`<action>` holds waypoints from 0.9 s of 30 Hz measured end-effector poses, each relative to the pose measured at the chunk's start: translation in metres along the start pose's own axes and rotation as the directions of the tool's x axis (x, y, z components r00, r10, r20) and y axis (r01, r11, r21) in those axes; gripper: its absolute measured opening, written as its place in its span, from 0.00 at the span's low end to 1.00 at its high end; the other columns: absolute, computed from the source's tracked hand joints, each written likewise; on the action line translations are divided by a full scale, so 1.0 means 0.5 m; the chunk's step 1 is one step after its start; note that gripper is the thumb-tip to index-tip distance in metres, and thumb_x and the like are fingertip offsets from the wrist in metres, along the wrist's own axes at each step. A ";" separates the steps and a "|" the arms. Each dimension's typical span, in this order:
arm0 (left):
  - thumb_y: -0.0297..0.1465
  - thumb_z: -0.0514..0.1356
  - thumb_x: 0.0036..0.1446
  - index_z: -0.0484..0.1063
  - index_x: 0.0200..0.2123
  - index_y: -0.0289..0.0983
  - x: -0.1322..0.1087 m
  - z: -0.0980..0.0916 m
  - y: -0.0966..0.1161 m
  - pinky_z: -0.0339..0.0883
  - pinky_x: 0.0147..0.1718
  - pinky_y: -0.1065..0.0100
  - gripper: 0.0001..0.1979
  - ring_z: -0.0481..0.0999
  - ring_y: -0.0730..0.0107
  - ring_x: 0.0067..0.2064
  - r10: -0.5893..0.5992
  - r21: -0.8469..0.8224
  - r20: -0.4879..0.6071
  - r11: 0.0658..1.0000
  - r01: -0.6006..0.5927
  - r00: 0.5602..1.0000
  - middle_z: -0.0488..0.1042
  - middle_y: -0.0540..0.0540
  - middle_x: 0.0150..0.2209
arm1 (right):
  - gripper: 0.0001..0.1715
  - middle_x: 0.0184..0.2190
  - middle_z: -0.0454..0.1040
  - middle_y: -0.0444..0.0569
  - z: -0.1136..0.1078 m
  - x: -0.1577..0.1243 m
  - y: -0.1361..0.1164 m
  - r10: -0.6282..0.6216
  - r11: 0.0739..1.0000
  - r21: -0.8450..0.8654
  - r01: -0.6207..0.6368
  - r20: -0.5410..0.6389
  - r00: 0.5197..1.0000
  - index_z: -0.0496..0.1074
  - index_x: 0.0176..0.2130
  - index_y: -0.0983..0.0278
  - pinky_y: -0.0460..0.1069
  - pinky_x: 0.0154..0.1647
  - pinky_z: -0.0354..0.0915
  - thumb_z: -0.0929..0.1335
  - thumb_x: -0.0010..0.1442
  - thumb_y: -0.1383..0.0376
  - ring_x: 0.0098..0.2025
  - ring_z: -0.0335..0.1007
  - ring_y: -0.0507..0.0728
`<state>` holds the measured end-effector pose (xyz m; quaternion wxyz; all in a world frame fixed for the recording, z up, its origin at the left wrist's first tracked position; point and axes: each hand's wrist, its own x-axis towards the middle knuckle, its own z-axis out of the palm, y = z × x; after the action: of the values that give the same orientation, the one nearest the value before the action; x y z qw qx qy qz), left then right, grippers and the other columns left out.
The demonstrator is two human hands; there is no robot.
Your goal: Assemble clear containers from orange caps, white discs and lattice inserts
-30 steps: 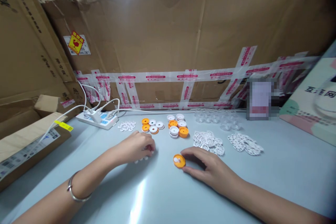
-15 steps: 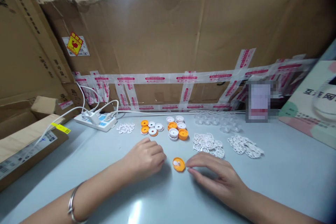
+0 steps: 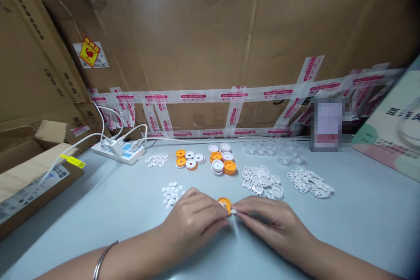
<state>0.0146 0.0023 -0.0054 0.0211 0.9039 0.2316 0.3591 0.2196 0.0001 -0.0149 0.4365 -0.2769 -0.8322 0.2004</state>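
Observation:
My right hand (image 3: 274,223) comes in from the right, thumb and forefinger pinched on a small white plastic piece (image 3: 233,211). Facing it, my left hand (image 3: 198,215) has its fingers drawn together beside the round orange dish (image 3: 225,202); what its fingertips hold is hidden. The dish lies on the table just beyond the fingertips, with something small and white inside, and my left fingers cover part of it. Close to my left hand's far side is a scatter of small white round pieces (image 3: 171,193), partly behind the hand.
Orange and white round parts (image 3: 190,159) lie beyond, beside stacked ones (image 3: 222,162). White openwork discs (image 3: 262,180) form one pile, with another pile (image 3: 310,182) rightward. Clear cups (image 3: 272,148) stand behind. A power strip (image 3: 120,151) and an open carton (image 3: 42,183) are left.
My left hand has moved right and nearer me, to the dish, uncovering the scatter of small white pieces. A small white piece now shows at my right fingertips.

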 end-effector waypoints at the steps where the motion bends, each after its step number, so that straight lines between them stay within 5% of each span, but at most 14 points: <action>1: 0.28 0.57 0.58 0.71 0.39 0.37 -0.002 0.001 -0.005 0.62 0.32 0.69 0.06 0.75 0.73 0.33 -0.048 0.022 0.026 0.999 0.048 0.998 0.78 0.50 0.32 | 0.11 0.31 0.79 0.48 -0.004 0.000 0.006 0.025 0.999 -0.021 -0.025 -0.004 1.000 0.73 0.37 0.63 0.43 0.33 0.69 0.65 0.56 0.74 0.32 0.75 0.51; 4: 0.29 0.58 0.57 0.72 0.39 0.39 -0.008 0.004 -0.017 0.61 0.31 0.67 0.07 0.74 0.69 0.33 -0.151 0.084 0.088 0.986 0.144 0.985 0.77 0.49 0.33 | 0.11 0.32 0.78 0.48 -0.011 0.001 0.022 0.098 0.993 -0.069 -0.097 0.004 0.995 0.74 0.38 0.62 0.44 0.36 0.69 0.64 0.57 0.73 0.34 0.75 0.52; 10: 0.26 0.56 0.58 0.72 0.41 0.41 -0.016 0.016 -0.020 0.58 0.30 0.67 0.09 0.74 0.67 0.34 -0.165 0.125 0.162 0.981 0.145 0.973 0.76 0.48 0.36 | 0.09 0.28 0.76 0.49 -0.005 0.002 0.037 0.110 0.989 -0.105 -0.100 0.095 0.989 0.74 0.34 0.65 0.45 0.32 0.68 0.64 0.57 0.72 0.31 0.72 0.52; 19: 0.25 0.53 0.59 0.73 0.40 0.41 -0.017 0.017 -0.021 0.61 0.30 0.67 0.11 0.74 0.69 0.34 -0.135 0.168 0.168 0.980 0.107 0.976 0.76 0.48 0.35 | 0.13 0.30 0.75 0.51 0.002 -0.002 0.035 -0.066 0.937 -0.329 0.116 0.159 0.985 0.72 0.40 0.63 0.49 0.33 0.68 0.60 0.61 0.71 0.32 0.71 0.54; 27: 0.24 0.50 0.60 0.74 0.38 0.37 -0.013 0.020 -0.020 0.70 0.33 0.70 0.13 0.74 0.69 0.35 -0.146 0.099 0.208 0.987 0.127 0.967 0.75 0.45 0.35 | 0.15 0.30 0.74 0.52 0.001 0.003 0.029 -0.099 0.880 -0.430 0.203 0.253 0.962 0.72 0.40 0.66 0.49 0.32 0.67 0.57 0.64 0.69 0.32 0.70 0.55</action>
<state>0.0131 0.0094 -0.0192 0.0325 0.9194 0.3046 0.2468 0.2228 0.0122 -0.0225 0.2781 -0.2803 -0.9188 -0.0036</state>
